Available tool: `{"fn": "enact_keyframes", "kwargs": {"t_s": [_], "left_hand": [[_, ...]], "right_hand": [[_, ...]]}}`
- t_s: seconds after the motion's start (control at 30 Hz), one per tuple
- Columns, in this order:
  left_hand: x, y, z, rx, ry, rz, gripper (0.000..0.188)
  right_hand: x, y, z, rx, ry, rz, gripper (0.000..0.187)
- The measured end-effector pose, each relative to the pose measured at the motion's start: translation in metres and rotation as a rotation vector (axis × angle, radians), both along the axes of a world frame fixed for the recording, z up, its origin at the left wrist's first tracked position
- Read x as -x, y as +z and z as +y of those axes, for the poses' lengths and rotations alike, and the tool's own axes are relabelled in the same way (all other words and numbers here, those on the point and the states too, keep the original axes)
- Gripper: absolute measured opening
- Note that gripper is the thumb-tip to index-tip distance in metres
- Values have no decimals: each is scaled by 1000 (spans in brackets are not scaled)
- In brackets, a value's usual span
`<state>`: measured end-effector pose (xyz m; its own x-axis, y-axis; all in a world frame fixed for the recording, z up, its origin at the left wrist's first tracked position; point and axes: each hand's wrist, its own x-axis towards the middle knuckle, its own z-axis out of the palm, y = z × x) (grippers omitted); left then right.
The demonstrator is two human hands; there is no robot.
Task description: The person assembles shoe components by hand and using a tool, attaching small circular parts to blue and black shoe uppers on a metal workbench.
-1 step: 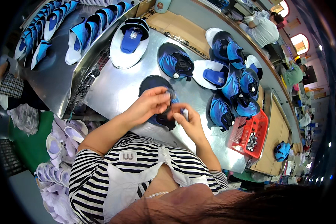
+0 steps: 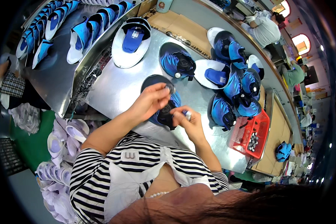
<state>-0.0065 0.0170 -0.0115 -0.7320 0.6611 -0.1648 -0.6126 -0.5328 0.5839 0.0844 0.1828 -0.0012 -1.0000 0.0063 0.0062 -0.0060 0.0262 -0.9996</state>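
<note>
A blue-and-black shoe upper (image 2: 177,100) lies on the metal table in front of me, partly hidden by my hands. My left hand (image 2: 152,100) is over its left side, thumb and fingers pinching a small dark round piece (image 2: 170,88), perhaps a cord lock. To the right, my right hand (image 2: 189,121) is closed with its fingertips together over the upper's near end. Whatever those fingertips hold is too small to make out. A small blue-and-white object (image 2: 187,114) shows at the right hand's fingers. Beyond lies another blue upper (image 2: 177,61) with black cord and a pale toggle.
A white-edged shoe upper (image 2: 131,44) lies at the far left of the metal table (image 2: 104,80). Several blue uppers (image 2: 233,80) are piled to the right, beside a red basket (image 2: 263,128) of small toggles. Pale uppers (image 2: 58,142) hang at lower left. Co-workers (image 2: 265,31) sit farther off.
My left hand has risen slightly, still pinching the small round piece. My right fingers have curled in a little. The upper between the hands shows more than before.
</note>
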Motion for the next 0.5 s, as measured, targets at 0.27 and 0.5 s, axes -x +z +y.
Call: {"fn": "enact_keyframes", "kwargs": {"t_s": [0.27,0.5], "left_hand": [[22,-31,4,31,119,34,12],[13,7,1,392,146,232,17]], "right_hand": [[-16,-12,5,-566,-238,317,15],[18,9,-38,301,83,-335,28]]}}
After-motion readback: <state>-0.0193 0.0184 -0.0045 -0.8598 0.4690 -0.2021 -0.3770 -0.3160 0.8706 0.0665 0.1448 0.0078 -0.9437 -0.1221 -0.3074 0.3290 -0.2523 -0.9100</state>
